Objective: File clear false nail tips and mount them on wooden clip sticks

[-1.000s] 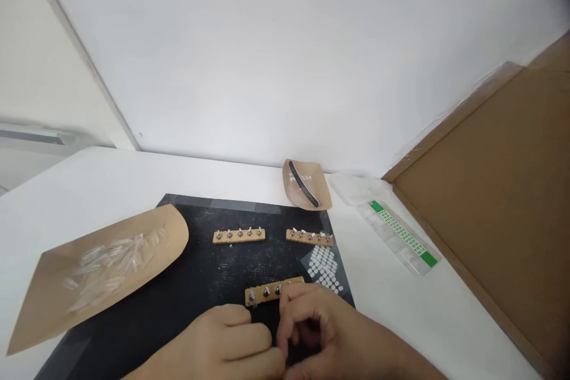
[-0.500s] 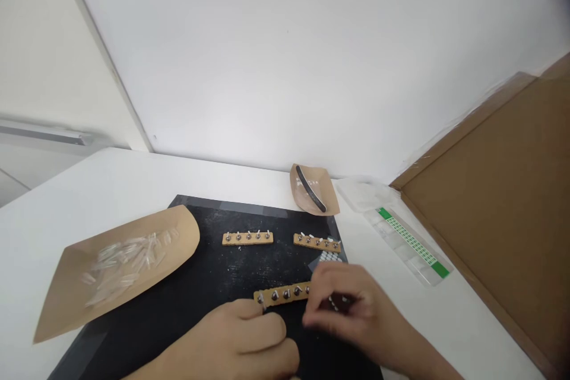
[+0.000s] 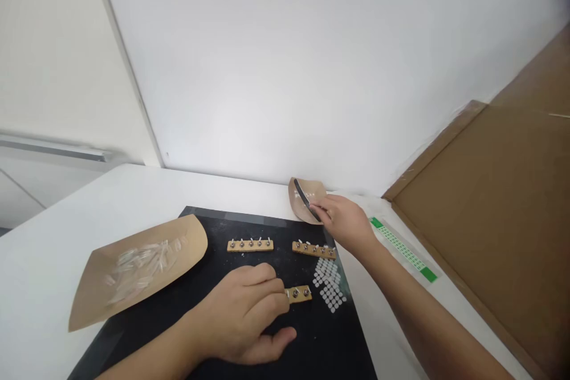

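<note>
My right hand (image 3: 350, 221) reaches to the back and pinches the lower end of a curved black nail file (image 3: 303, 193), which lies in a small brown paper tray (image 3: 296, 209). My left hand (image 3: 247, 314) lies over the left part of the nearest tan strip (image 3: 303, 294). Its fingers are bent and the thumb is held apart; the fingertips are partly hidden. Small metal studs with white bits on top stand along this strip. Two similar strips lie behind it, a left one (image 3: 250, 246) and a right one (image 3: 314, 250).
White adhesive dots (image 3: 329, 285) lie at the right of the black mat (image 3: 214, 285). A large paper tray (image 3: 89, 294) at left holds clear false nail tips (image 3: 145, 261). A green-and-white labelled plastic case (image 3: 403, 246) lies at right beside a cardboard box (image 3: 485, 208).
My right hand has moved from the near strip back to the small tray and taken hold of the nail file. My left hand has shifted over the strip, its thumb now apart.
</note>
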`<state>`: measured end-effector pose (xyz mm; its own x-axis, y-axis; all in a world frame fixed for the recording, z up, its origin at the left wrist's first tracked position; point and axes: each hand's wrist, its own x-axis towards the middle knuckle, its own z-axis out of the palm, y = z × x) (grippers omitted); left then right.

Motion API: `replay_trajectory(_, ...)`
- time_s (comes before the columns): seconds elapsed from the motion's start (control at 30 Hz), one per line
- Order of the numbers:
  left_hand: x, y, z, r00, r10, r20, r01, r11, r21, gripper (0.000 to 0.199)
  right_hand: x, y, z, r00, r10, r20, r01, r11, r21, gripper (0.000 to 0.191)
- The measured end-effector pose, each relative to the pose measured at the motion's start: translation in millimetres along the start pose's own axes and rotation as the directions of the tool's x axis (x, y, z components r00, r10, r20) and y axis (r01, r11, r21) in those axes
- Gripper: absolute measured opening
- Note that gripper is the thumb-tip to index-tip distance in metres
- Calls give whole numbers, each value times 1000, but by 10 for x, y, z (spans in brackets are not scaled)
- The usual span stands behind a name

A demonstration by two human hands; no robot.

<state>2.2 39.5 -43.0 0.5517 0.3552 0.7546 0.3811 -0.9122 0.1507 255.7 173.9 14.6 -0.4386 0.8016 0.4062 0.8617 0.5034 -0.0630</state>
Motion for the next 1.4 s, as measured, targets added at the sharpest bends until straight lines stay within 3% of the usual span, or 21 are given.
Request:
replay_trajectory(0.13,-3,-121,-40,996,-71,47,71,997,-14,20,203,88,235,999,6,49,-2,995,-95,25)
replay_trajectory(0.27,3,-179,-64,982,-137,130,136,991,16,20,256,115,313,997,8,74,2,991,-134,25)
replay_trajectory(0.43,19,-217,-116,963,-141,229,142,990,14,21,259,142,189,999,19,38,-15,993,-121,23)
replay_trajectory(0.6,-43,-380,-169,919,-166,358,193,980,-40,53,2,-20,10,998,-68,-7,68,998,9,34)
replay_trajectory(0.7,-126,-494,-159,852,-263,453,335,938,-85,57,-261,-279,-46,973,-228,33,221,965,144,29)
replay_trajectory(0.77,-169,-539,-144,800,-308,515,415,904,-103,54,-432,-482,-63,931,-362,42,333,892,304,30)
replay_trajectory(0.93,-173,-534,-116,740,-335,583,495,858,-136,36,-744,-828,-15,836,-545,-66,516,739,433,27)
replay_trajectory(1.07,-147,-499,-105,661,-391,641,616,770,-166,23,-872,-865,92,845,-524,-103,502,713,489,9)
replay_trajectory(1.27,-145,-510,-137,520,-478,708,778,606,-162,16,-905,-879,221,834,-547,-69,523,746,413,11)
replay_trajectory(1.4,-152,-511,-161,439,-519,733,848,508,-148,21,-895,-909,275,836,-542,-79,526,754,393,11)
